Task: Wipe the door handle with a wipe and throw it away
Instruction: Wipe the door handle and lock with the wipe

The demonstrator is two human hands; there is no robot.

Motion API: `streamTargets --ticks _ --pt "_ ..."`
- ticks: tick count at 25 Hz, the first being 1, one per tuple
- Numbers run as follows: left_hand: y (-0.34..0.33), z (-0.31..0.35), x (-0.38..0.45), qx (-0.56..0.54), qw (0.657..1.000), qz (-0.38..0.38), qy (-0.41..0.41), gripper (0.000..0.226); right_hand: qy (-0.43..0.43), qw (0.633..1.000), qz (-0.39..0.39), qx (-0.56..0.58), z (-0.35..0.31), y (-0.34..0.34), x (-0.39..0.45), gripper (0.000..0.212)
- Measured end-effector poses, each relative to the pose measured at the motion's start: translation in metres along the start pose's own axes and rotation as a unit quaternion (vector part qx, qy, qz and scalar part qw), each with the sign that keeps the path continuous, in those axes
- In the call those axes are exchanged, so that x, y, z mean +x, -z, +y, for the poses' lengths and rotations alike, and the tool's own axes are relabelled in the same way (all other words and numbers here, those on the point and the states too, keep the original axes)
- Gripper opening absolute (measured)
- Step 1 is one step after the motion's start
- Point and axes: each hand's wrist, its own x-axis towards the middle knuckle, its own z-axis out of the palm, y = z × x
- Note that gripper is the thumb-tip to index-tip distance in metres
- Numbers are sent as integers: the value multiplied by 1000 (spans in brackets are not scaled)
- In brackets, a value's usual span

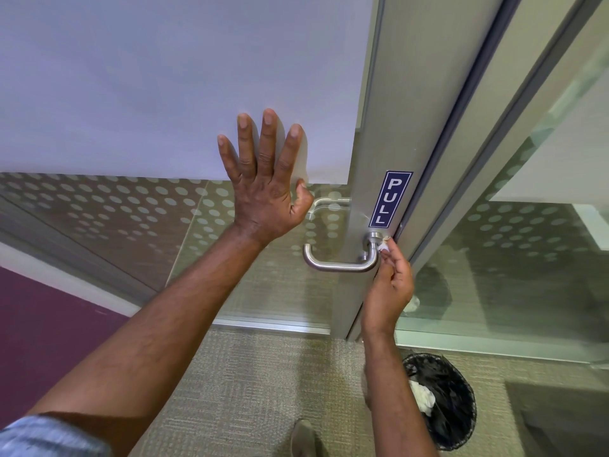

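Observation:
A brushed steel lever door handle sticks out from the grey door frame, just below a blue PULL sticker. My right hand pinches a small white wipe against the handle's round base on its right side. My left hand lies flat on the frosted glass door with the fingers spread, up and left of the handle. A black mesh waste bin with a dark liner stands on the floor below my right forearm, with crumpled white paper inside.
The door's lower glass has a dotted frosted pattern, and a second handle shows through it. A fixed glass panel stands to the right. Beige carpet covers the floor, and my shoe shows at the bottom.

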Motion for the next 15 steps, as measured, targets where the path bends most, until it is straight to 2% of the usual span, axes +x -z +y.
streamTargets --ticks 2,5,11,15 --pt "1 1 0 2 1000 -6 2 115 39 999 -15 -20 -9 6 0 34" --pt "2 0 0 4 1000 -11 3 114 147 987 -64 -23 -21 5 -5 37" --pt "1 0 -1 4 1000 -10 2 111 225 953 -150 -138 -49 -22 5 39" --pt "-1 -1 -2 5 1000 -5 1 110 266 929 -97 -238 -45 -33 10 27"
